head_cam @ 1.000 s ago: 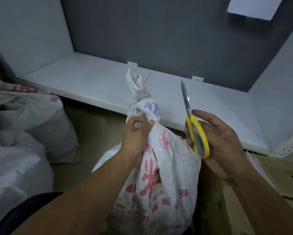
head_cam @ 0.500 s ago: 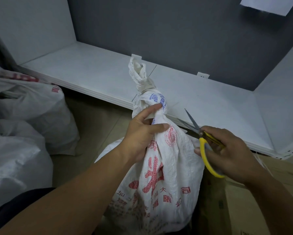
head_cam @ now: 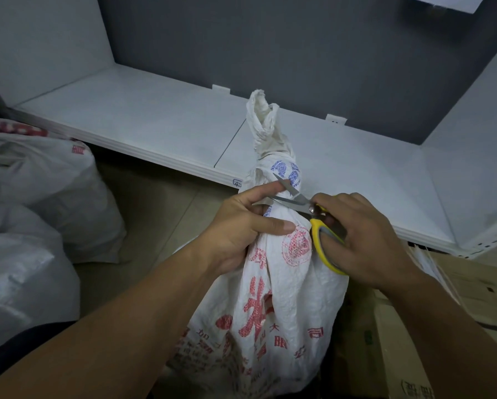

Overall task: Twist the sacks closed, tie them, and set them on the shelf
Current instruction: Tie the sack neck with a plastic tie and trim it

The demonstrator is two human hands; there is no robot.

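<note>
In front of the shelf (head_cam: 155,125) the sack (head_cam: 281,283) stands upright between the arms, not yet on it. The scissors (head_cam: 299,201), off to its right half a second ago, now lie against the twisted neck, blades parted. The right hand (head_cam: 365,240) grips their yellow handles. The left hand (head_cam: 238,226) clasps the neck, forefinger straight. The sack bears red characters and a round red stamp; a shelf-edge tag (head_cam: 237,183) reads "4-".

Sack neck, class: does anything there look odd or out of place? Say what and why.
Yes: yellow-handled scissors, gripped by the right hand, have open blades against the twisted neck of the sack, close to the left hand gripping it. Odd for a tying job; they may nick cloth or forefinger.
</note>
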